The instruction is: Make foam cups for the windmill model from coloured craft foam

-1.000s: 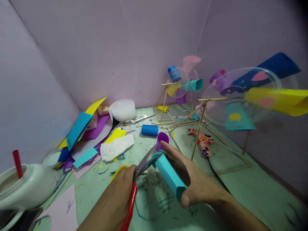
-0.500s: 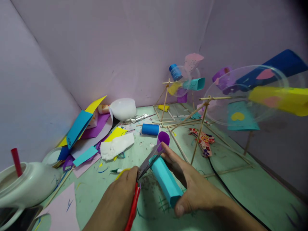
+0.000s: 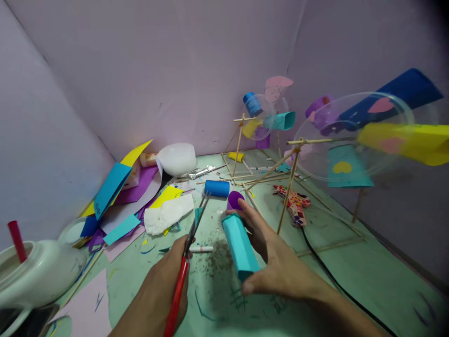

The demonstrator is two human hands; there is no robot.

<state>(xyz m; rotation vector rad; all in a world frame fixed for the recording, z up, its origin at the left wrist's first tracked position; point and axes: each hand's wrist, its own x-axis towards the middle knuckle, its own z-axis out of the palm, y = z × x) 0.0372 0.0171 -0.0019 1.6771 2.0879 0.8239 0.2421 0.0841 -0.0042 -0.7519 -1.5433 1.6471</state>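
Note:
My left hand [image 3: 157, 281] is closed around the red handles of a pair of scissors [image 3: 178, 290], whose narrow blades point up and away from me. A small teal paper scrap [image 3: 198, 214] shows at the blades; whether they pinch it, I cannot tell. My right hand [image 3: 280, 257] grips a turquoise paper tube [image 3: 240, 245] between its thumb and fingers, tilted above the table. Just past those fingertips is a purple paper tube [image 3: 235, 200], partly covered by them. A blue paper tube [image 3: 217, 188] lies farther back.
Coloured paper sheets [image 3: 112, 189] and a white pot [image 3: 42, 271] crowd the left side. Two stick frames with clear discs [image 3: 351, 107] and paper cups stand at the right. A patterned glue-gun-like object [image 3: 296, 203] trails a black cord [image 3: 326, 267]. A marker [image 3: 201, 249] lies near my left hand.
The scissors have moved left, away from the turquoise tube's far end, and their blades have come closer together. A small teal scrap now shows by the blades. The right hand still holds the tube.

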